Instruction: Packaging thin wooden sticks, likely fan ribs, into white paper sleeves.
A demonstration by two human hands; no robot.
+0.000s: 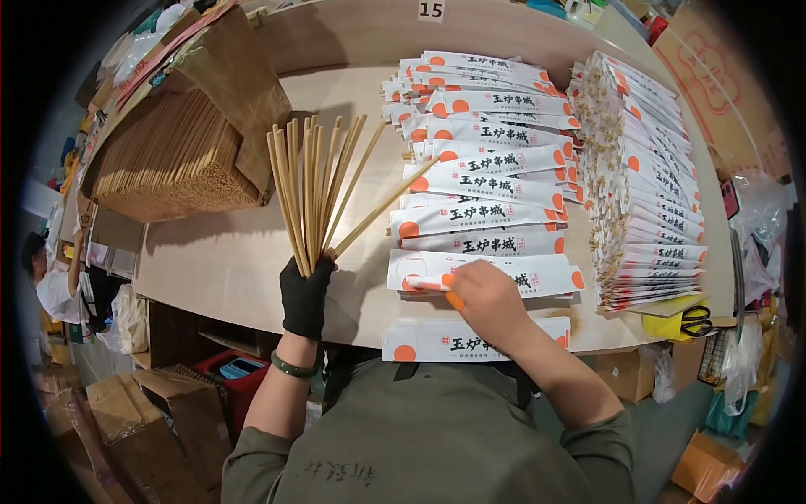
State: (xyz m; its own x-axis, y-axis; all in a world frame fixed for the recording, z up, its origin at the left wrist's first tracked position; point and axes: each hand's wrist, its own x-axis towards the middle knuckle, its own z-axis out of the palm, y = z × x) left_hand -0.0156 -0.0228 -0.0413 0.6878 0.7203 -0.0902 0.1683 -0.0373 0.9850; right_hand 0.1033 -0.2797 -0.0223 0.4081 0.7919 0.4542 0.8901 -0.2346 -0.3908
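Bundle of bamboo skewers [315, 189] fanned upright, long axes pointing away from the person, clamped at the base in gloved left hand [304, 296]. Right hand [487, 298] pinches paper sleeve [483, 273] lying crosswise on table [227, 260]. Sleeve stacks [487, 151] beyond, filled pile [642, 185] right, skewer box [172, 160] left, scissors [695, 321] near.

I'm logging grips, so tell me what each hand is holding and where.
The gloved left hand grips a fan of bamboo skewers by their lower ends. The bare right hand pinches a white paper sleeve near its left end.
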